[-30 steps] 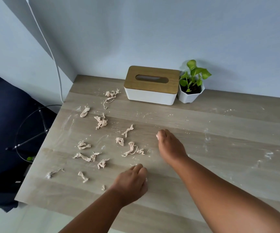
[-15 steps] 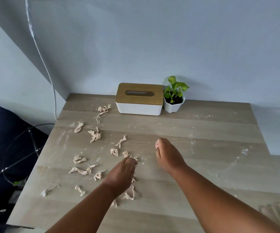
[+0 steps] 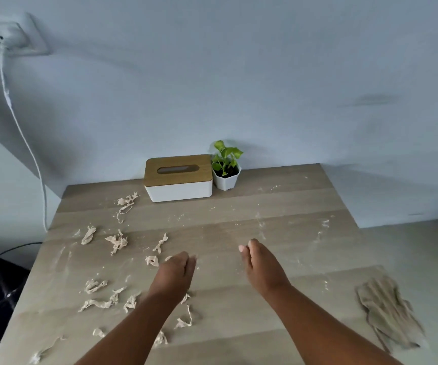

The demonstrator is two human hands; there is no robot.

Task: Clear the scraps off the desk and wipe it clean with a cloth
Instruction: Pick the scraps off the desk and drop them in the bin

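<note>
- Wall socket [image 3: 10,35]: white, high on the wall, far left of and well above the tissue box; a white cable [image 3: 23,133] hangs from it down past the desk's left edge.
- Desk [image 3: 278,201]: pale wood-grain top, dusted with white powder streaks and crumbs left, right and in front of the tissue box.
- Scraps [image 3: 117,242]: beige, twisted and torn bits, scattered over the desk left of and in front of the tissue box; one tangle [image 3: 126,204] lies just left of the box, others spread toward the near-left corner.
- Left hand [image 3: 175,272]: palm down, well in front of the tissue box, fingers straight and together, gripping nothing visible; fingertips beside a small scrap [image 3: 152,260]. Whether the palm touches the desk cannot be told.
- Tissue box [image 3: 178,177]: white body, wooden lid with an oval slot, at the back of the desk against the wall.
- Potted plant [image 3: 225,167]: green leaves in a white faceted pot, touching or just beside the tissue box's right end.
- Right hand [image 3: 262,267]: in front and to the right of the tissue box, on edge, fingers extended and relaxed, grasping nothing.
- Cloth [image 3: 389,312]: grey-beige, crumpled, on the desk's near-right edge, far right of the tissue box, apart from both hands.
</note>
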